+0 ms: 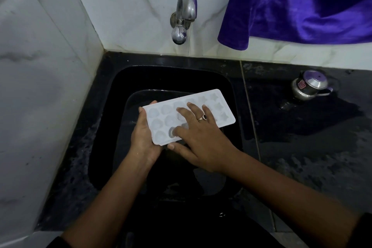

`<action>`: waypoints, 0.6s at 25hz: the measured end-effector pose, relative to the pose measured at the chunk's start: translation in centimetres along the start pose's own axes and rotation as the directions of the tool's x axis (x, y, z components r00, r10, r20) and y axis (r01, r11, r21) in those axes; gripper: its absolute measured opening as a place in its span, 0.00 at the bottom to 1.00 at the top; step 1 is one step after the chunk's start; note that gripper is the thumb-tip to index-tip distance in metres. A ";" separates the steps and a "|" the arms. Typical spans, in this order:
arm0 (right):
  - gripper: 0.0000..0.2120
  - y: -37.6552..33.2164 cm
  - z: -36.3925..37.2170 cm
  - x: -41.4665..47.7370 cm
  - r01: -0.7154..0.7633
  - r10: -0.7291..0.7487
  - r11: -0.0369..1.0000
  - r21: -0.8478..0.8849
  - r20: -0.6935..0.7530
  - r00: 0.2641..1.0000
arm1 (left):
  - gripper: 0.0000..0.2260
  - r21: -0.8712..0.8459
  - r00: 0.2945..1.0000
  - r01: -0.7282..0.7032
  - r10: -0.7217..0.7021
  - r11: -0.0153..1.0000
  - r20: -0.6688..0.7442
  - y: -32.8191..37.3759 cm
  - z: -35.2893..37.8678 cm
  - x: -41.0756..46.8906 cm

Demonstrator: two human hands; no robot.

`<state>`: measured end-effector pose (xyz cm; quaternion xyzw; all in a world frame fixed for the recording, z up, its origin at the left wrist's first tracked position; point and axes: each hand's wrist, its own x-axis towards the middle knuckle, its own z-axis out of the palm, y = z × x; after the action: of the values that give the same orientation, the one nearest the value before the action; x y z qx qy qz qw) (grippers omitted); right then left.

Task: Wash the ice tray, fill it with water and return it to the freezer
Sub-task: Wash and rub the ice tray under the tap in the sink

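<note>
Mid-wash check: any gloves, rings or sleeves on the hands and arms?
No gloves. The right hand wears a gold-toned ring with a dark stone; the left hand shows none. Forearms are bare; dark sleeve edges show at the frame's bottom.

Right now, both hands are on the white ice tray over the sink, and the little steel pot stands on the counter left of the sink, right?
Not quite: the head view shows the steel pot on the counter right of the sink, not left. The left hand and right hand are indeed on the ice tray.
</note>
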<state>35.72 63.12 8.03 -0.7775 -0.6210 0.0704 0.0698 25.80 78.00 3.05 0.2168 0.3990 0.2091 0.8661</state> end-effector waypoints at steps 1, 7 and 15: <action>0.25 -0.2 0.0 0.1 -0.013 0.013 1.000 0.011 -0.002 1.000 | 0.26 0.000 1.000 0.000 0.000 1.000 0.002 -0.1 0.1 0.0; 0.24 0.0 0.0 0.0 0.023 -0.023 0.999 0.026 0.005 1.000 | 0.24 -0.009 1.000 0.008 -0.008 1.000 0.007 0.1 0.3 -0.4; 0.23 -0.8 -0.2 -0.6 -0.009 0.013 0.994 0.112 -0.031 0.999 | 0.25 -0.008 1.000 -0.007 0.007 1.000 0.016 0.5 0.0 -0.3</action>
<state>34.89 62.73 8.37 -0.7768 -0.6106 0.0930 0.1227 25.55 78.21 3.49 0.2164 0.3904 0.2117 0.8695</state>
